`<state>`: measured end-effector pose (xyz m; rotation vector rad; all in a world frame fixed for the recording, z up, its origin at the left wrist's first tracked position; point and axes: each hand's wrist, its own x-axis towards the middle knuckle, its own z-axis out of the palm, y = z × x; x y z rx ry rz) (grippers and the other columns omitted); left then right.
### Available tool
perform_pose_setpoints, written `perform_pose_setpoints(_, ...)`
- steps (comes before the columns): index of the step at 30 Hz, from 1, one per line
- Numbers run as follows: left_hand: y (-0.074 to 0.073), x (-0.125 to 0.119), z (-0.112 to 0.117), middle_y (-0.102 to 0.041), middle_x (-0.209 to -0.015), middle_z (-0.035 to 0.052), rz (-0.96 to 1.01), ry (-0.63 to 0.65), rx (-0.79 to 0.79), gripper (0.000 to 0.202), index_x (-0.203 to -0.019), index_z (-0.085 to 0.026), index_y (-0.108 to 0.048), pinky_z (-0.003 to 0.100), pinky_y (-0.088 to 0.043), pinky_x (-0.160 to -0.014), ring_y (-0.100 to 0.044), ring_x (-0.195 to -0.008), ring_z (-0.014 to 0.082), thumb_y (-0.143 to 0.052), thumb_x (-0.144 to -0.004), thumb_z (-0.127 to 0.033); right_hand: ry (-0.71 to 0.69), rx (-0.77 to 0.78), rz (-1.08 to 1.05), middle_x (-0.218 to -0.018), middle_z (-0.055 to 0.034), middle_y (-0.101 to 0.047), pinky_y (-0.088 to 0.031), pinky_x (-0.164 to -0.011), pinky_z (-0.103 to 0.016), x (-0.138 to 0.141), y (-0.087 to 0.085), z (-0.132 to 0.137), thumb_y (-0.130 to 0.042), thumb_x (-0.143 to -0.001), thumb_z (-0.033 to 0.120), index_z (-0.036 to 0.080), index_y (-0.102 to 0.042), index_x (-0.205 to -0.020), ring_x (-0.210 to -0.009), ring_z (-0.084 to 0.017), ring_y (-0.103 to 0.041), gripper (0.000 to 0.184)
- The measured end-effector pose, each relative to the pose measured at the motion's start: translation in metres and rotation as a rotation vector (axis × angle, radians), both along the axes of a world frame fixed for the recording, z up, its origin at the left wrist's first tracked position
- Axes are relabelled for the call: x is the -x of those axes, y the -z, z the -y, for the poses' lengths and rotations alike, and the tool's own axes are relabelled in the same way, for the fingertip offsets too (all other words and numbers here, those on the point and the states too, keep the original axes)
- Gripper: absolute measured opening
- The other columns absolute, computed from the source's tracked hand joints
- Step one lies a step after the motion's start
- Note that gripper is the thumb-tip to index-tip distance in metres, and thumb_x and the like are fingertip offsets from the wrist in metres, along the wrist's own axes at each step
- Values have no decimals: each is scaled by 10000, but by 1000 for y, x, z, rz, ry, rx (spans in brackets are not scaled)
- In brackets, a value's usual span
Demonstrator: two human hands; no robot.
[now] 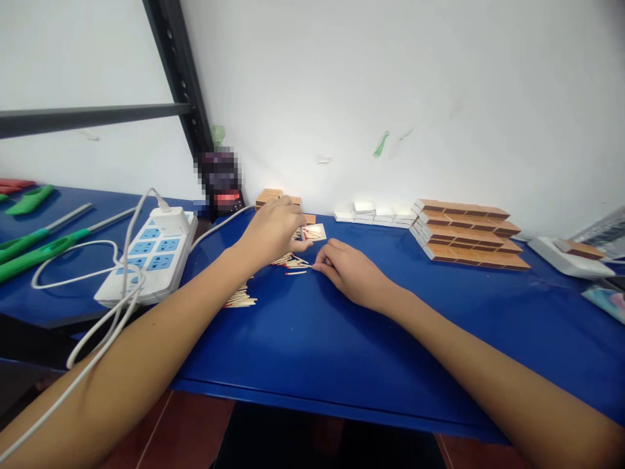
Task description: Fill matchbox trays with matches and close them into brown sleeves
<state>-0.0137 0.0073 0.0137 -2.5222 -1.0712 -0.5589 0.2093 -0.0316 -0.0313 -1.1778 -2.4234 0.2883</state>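
Note:
My left hand (274,229) hovers over a scatter of loose matchsticks (293,262) on the blue table (312,352), its fingers curled down and partly hidden, close to a small open matchbox tray (314,232). My right hand (347,268) rests on the table just right of the matches, fingers pinched together at several red-tipped sticks. More matchsticks (240,299) lie under my left forearm.
Brown matchbox sleeves (466,233) are stacked at the right by the wall, with white inner trays (375,215) beside them. A white power strip (153,251) with cables lies at the left, near green-handled tools (34,247). A dark metal shelf frame (178,71) rises behind.

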Motion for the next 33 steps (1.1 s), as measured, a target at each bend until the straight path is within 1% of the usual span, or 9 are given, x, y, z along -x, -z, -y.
perform_pose_setpoints(3, 1, 1, -1, -786, -951, 110, 3, 15, -14, 242, -979, -143, -810, 454, -485, -964, -624, -985, 299, -825, -899, -371, -14, -15, -34, -1003, -63, -628, -466, -796, -337, 1, -3, 3, -574, -1057, 200, 194, -637, -986, -866, -198, -598, 94)
perform_pose_setpoints(9, 1, 1, -1, -777, -955, 112, 3, 11, -7, 210, -997, -158, -815, 451, -476, -973, -608, -1000, 301, -829, -890, -338, -143, -21, 13, -1015, -68, -636, -465, -816, -335, 10, -2, 11, -575, -1059, 199, 206, -616, -962, -913, -205, -587, 105)
perform_pose_setpoints(12, 0, 0, 0, -771, -941, 110, 3, 15, -10, 209, -1015, -165, -819, 448, -472, -974, -603, -999, 301, -830, -892, -333, -137, -13, -17, -1039, -65, -639, -467, -822, -331, 12, -1, 12, -612, -1051, 221, 209, -615, -1046, -916, -203, -593, 14)
perform_pose_setpoints(14, 0, 0, 0, -770, -931, 109, 3, 10, -12, 214, -1010, -159, -819, 448, -469, -969, -604, -998, 302, -836, -887, -334, -142, -2, -34, -1067, -69, -640, -474, -839, -334, 12, -1, 12, -603, -1059, 231, 211, -619, -1092, -929, -202, -601, 41)
perform_pose_setpoints(21, 2, -1, -2, -785, -995, 127, -19, 12, 14, 222, -985, -129, -810, 415, -473, -904, -643, -1025, 304, -841, -881, -323, -148, 20, 31, -1057, -86, -656, -486, -881, -359, 12, -3, 11, -546, -1068, 181, 201, -610, -972, -973, -219, -606, 116)
perform_pose_setpoints(24, 4, -1, -3, -782, -979, 122, -45, 47, 33, 218, -973, -133, -814, 403, -476, -890, -650, -1015, 299, -862, -860, -313, -115, -47, 41, -1064, -94, -653, -480, -879, -370, 2, -8, 5, -535, -1074, 205, 203, -603, -984, -972, -230, -599, 113)
perform_pose_setpoints(27, 6, -2, -2, -765, -936, 114, -66, 86, 65, 233, -958, -133, -817, 390, -473, -846, -643, -979, 291, -875, -851, -332, -12, -141, 5, -1054, -98, -641, -463, -832, -363, -13, -12, -2, -523, -1079, 237, 206, -594, -1005, -934, -236, -592, 107)
perform_pose_setpoints(30, 7, -5, 1, -753, -921, 100, -43, 127, 84, 251, -965, -149, -819, 379, -465, -820, -632, -948, 276, -871, -862, -371, 79, -213, -31, -1039, -95, -636, -444, -793, -353, -24, -14, -9, -516, -1074, 238, 214, -594, -1009, -915, -240, -592, 104)
perform_pose_setpoints(33, 6, -8, 4, -747, -913, 72, 0, 175, 111, 257, -987, -171, -812, 363, -465, -834, -634, -942, 256, -874, -864, -388, 101, -235, 4, -1034, -97, -641, -430, -778, -352, -27, -14, -11, -529, -1059, 222, 213, -601, -999, -913, -244, -590, 95)
